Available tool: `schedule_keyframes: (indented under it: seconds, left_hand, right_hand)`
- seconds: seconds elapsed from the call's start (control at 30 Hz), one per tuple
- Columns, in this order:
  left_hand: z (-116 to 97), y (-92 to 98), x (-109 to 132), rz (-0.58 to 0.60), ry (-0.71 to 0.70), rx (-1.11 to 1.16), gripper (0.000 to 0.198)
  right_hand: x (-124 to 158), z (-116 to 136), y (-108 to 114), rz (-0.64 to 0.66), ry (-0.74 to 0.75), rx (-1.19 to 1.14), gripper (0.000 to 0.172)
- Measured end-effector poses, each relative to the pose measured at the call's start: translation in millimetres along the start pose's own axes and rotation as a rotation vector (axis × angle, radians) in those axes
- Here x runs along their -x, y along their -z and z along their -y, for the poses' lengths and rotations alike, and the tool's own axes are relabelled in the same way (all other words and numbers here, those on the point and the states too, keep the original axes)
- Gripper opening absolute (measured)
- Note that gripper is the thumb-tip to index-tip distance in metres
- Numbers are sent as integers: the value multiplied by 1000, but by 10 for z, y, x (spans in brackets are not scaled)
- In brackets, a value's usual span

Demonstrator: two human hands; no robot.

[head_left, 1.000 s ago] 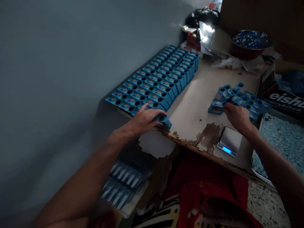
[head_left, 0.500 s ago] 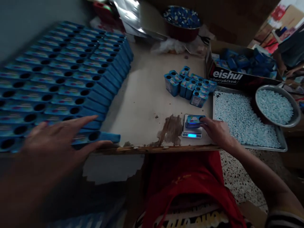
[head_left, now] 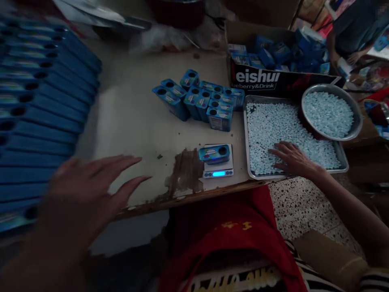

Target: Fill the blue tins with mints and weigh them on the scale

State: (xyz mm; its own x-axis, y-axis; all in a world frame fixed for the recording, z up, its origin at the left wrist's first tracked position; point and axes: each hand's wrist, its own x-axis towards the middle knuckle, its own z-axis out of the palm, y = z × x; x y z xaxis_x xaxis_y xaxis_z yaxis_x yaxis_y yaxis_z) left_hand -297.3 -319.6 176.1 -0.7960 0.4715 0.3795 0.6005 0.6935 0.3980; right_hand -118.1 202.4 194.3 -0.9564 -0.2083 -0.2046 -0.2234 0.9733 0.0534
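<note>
Tablets (head_left: 267, 121) under right fingers (head_left: 275, 151), tin (head_left: 214, 153) on scale (head_left: 225, 166) nearby

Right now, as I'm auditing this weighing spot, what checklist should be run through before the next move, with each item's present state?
1. The blue tin lies flat on the scale: ok.
2. The display is lit: ok. Its reading: cannot tell.
3. Whether that tin is filled: cannot tell.
4. The right hand is open, palm down on the tablets in the tray: ok.
5. The left hand is open and empty above the table edge: ok.
6. The spare tins stand upright beside the tray: ok.
</note>
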Motion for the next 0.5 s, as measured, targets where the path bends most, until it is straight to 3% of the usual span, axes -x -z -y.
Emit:
schedule_keyframes:
  seconds: [0.13, 0.23, 0.3, 0.4, 0.5]
  left_hand:
    - [-215, 4, -213, 9, -127, -88, 32]
    - [-248, 19, -228, 1, -151, -46, 31]
    - [-262, 42, -193, 11, -132, -28, 32]
    - [-284, 65, -140, 23, -95, 23, 35]
    - [-329, 21, -147, 18, -53, 121, 37]
  right_hand:
    - [-301, -36, -147, -14, 21, 97, 30]
    - [-561, -135, -162, -68, -107, -146, 25]
    - [-662, -200, -137, -180, -308, -484, 30]
    - [-696, -267, -74, -373, -626, -1185, 36]
    - [-674, -269, -33, -448, -727, -1838, 33]
